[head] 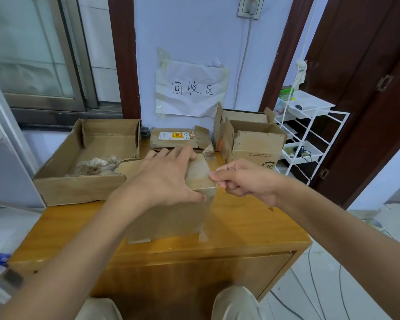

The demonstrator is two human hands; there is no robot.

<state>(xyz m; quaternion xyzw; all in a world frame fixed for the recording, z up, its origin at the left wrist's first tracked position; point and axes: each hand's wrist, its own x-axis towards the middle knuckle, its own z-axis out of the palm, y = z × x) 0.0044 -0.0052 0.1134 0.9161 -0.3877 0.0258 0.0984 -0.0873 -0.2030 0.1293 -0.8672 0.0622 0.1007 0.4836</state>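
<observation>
The box is sitting mid-table, and the left hand is lying spread on its lid, fingers reaching toward twelve o'clock and thumb hooking over the near top edge, pressing it down. At three o'clock of the box the right hand is pinching a lifted end of the clear tape between thumb and forefinger at the top right edge, the other fingers curling under. To my eye the peel is only just getting going, and this is where it could be going wrong. The tape is looking thin and worn, so a sharp tug is risking it snapping or splitting into a sliver, leaving most of the strip stuck across the lid. Pulling steeply upward could also be lifting the brown paper skin and tearing the cardboard. The box is looking light and the pressing hand is sitting left of centre, so a hard pull toward three o'clock may be sliding or tipping it that way. If the tape is letting go all at once, the right hand could be flying back toward the open boxes at one o'clock. More tape seems to be clinging at the box's lower right corner, at five o'clock, and I am guessing it will be catching the strip. The tray at ten o'clock, holding a wad that looks like crumpled tape, and the flat box at twelve are lying clear of the pull
</observation>
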